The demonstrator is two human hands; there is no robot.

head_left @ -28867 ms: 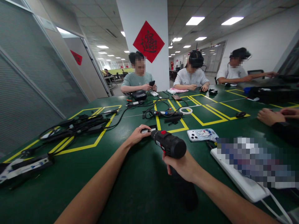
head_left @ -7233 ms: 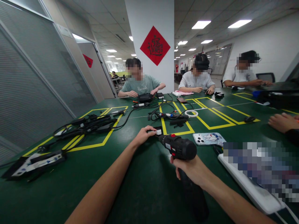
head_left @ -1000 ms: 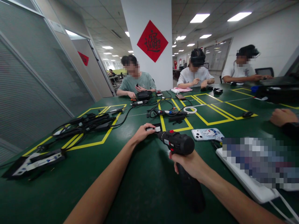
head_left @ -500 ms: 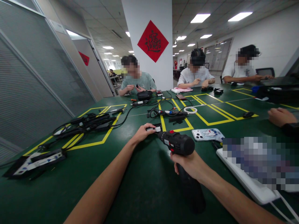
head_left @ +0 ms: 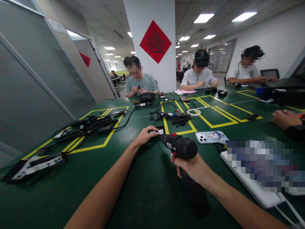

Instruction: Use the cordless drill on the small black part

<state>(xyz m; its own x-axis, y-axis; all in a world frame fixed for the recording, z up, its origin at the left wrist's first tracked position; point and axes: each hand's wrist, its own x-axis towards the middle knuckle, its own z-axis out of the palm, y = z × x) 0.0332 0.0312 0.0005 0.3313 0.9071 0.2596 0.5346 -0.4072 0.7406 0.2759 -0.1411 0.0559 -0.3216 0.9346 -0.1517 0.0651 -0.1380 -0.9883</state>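
1. Green table (head_left: 138, 197) with yellow tape (head_left: 224, 125) outlines is filling most of the view; three people (head_left: 145, 83) are sitting along its far side.
2. Tangled black cables (head_left: 91, 125) are sprawling over the left part.
3. White slab (head_left: 245, 180) is lying at right, top pixelated.
4. Black power drill (head_left: 183, 147) is pointing forward-left, nose right by the small black-and-white piece (head_left: 160, 130); contact unclear.
5. Right hand (head_left: 194, 167) is gripping the drill's handle, fingers wrapped round.
6. Left hand (head_left: 145, 137) is pinching the piece's left end, thumb nearer the camera.
7. Phone (head_left: 211, 137) is lying right of the drill.
8. Small black-and-white piece is sitting low at the table, between left fingertips and drill nose.
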